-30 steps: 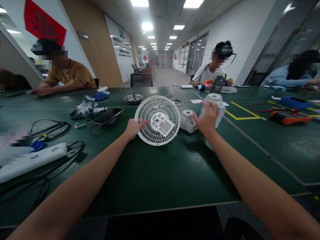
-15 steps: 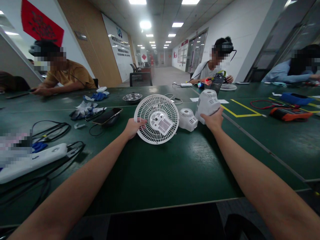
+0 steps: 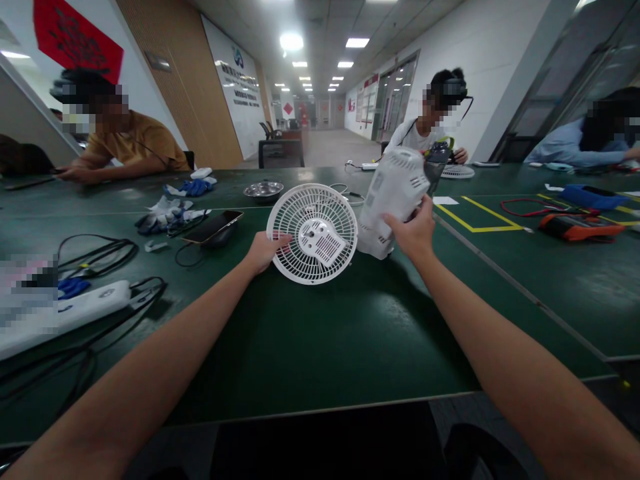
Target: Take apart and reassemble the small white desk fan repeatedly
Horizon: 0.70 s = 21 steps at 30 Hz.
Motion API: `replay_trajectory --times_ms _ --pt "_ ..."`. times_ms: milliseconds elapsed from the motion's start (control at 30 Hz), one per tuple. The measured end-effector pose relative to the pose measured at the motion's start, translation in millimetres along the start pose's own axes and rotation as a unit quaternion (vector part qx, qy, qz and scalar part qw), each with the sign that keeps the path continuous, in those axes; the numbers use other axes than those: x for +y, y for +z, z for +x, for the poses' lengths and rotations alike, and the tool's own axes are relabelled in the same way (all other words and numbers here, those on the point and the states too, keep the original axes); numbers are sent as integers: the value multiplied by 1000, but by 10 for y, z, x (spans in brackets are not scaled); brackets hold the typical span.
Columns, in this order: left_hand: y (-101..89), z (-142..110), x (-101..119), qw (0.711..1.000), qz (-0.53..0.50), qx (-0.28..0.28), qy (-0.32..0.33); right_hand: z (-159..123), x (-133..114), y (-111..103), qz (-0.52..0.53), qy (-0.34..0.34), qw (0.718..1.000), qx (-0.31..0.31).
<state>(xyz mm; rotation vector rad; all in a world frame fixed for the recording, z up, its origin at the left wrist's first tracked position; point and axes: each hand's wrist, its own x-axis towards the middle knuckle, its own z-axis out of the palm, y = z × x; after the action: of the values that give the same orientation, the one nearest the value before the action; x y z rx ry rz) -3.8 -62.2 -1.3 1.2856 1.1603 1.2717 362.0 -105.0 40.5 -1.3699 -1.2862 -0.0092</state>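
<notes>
In my left hand (image 3: 264, 252) is the left rim of a round white fan grille (image 3: 314, 233), held tilted up with its slotted centre plate toward me. My right hand (image 3: 414, 232) grips a white vented plastic housing (image 3: 395, 180), raised above the table and leaning to the right. Just beneath it, right beside the grille, stands a second white vented housing (image 3: 376, 245), now mostly hidden behind the held one. I cannot tell whether the two housings touch.
On the left lie a power strip (image 3: 95, 303) with black cables, a phone (image 3: 214, 227) and gloves (image 3: 167, 215). A metal bowl (image 3: 263, 191) is behind the grille. An orange meter (image 3: 580, 225) and a blue tray (image 3: 593, 197) lie to the right. Co-workers sit across the table.
My right hand has brought the housing left and closer, in front of the second housing, covering most of it. The left hand and the grille have barely moved.
</notes>
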Motion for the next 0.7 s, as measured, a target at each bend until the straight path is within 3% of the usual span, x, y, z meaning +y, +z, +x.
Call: replay_trajectory --times_ms 133,300,467,700 --pt "-3 13 -32 1000 0 2 8 -105 -18 75 -3 16 999 -49" --pt "-15 27 -51 1000 1 -3 12 -4 51 -15 -20 -5 1000 21" --pt "-19 22 -30 1000 -1 -8 3 200 274 -172 -62 -6 992 106" --pt "-53 54 -81 1000 4 -21 9 251 511 -193 -105 81 986 98"
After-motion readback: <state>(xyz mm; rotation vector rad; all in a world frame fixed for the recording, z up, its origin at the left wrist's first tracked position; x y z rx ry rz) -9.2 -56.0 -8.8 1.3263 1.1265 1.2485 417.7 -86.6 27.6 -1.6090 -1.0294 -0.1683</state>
